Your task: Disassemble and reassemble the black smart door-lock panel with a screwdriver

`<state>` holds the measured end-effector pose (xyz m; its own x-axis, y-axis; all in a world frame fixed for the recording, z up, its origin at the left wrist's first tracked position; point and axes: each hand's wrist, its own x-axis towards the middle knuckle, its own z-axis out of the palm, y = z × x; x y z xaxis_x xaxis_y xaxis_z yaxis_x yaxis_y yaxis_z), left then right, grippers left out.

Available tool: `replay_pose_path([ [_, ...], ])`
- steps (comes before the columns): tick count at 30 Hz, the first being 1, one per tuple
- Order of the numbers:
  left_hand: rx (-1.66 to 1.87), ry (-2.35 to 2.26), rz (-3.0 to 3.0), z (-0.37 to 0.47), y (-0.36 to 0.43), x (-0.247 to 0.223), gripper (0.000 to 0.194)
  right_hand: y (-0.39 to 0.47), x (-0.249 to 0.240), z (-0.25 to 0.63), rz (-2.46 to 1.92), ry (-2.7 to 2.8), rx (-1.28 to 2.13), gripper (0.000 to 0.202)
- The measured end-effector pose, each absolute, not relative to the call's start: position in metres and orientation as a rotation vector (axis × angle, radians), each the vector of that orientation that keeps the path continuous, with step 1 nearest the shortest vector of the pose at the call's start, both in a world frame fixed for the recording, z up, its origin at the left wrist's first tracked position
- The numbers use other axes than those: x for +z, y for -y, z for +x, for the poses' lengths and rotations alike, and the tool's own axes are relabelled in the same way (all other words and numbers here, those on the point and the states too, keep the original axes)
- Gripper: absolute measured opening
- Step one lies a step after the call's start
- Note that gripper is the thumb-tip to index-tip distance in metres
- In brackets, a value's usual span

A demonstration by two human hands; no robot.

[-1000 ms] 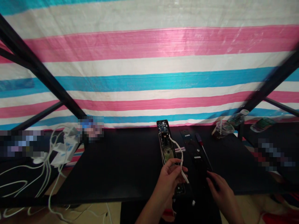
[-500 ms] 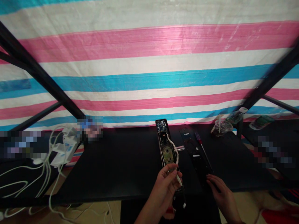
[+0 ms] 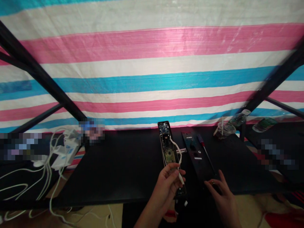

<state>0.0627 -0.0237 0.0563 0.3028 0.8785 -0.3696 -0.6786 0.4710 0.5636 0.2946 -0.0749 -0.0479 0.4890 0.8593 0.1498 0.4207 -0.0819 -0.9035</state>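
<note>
An opened long black device housing (image 3: pixel 163 126) lies lengthwise on the black table, with a circuit board at its far end and a metal plate midway. My left hand (image 3: pixel 170 181) is closed over its near part, pinching a white cable (image 3: pixel 180 152) that runs out of the housing. A small white connector (image 3: pixel 186 203) dangles below that hand. On the right lies a flat black panel (image 3: pixel 195 164) bearing white labels. My right hand (image 3: pixel 222 193) has its fingers around the panel's near right corner; part of this grip is too dark to see clearly.
A screwdriver (image 3: pixel 205 148) lies along the panel's right side. A small clear packet (image 3: pixel 181 151) sits between housing and panel. Farther right stand a plastic cup (image 3: pixel 225 129) and a clear bottle (image 3: pixel 238 118). White cables and a power strip (image 3: pixel 65 153) crowd the left; a striped sheet (image 3: pixel 152 82) hangs behind.
My right hand has shifted slightly left and spread its fingers at the panel's corner. The panel's tilt has changed, showing more of its surface. My left hand stays on the white cable.
</note>
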Motion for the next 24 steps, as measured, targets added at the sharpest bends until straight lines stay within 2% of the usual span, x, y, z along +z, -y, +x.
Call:
replay_pose_path([
  [4,1.091,-0.669,0.422,0.063,0.018,0.068,0.039,0.067,-0.033,0.287,-1.522,0.757,0.893,0.043],
  [8,1.142,-0.759,0.659,0.063,0.017,0.080,0.039,0.062,-0.014,0.287,-1.368,0.535,1.178,0.074],
  [9,1.137,-0.788,0.729,0.064,0.017,0.082,0.039,0.061,-0.010,0.288,-1.359,0.531,1.226,0.077],
  [12,1.117,-0.841,0.880,0.065,0.020,0.085,0.041,0.057,-0.001,0.293,-1.395,0.564,1.255,0.061],
  [15,1.149,-0.892,0.915,0.068,0.023,0.084,0.037,0.057,0.005,0.295,-1.499,0.639,1.130,0.041],
  [24,1.375,-1.019,0.895,0.074,0.000,0.085,0.034,0.113,0.050,0.277,-1.630,1.018,0.687,0.026],
])
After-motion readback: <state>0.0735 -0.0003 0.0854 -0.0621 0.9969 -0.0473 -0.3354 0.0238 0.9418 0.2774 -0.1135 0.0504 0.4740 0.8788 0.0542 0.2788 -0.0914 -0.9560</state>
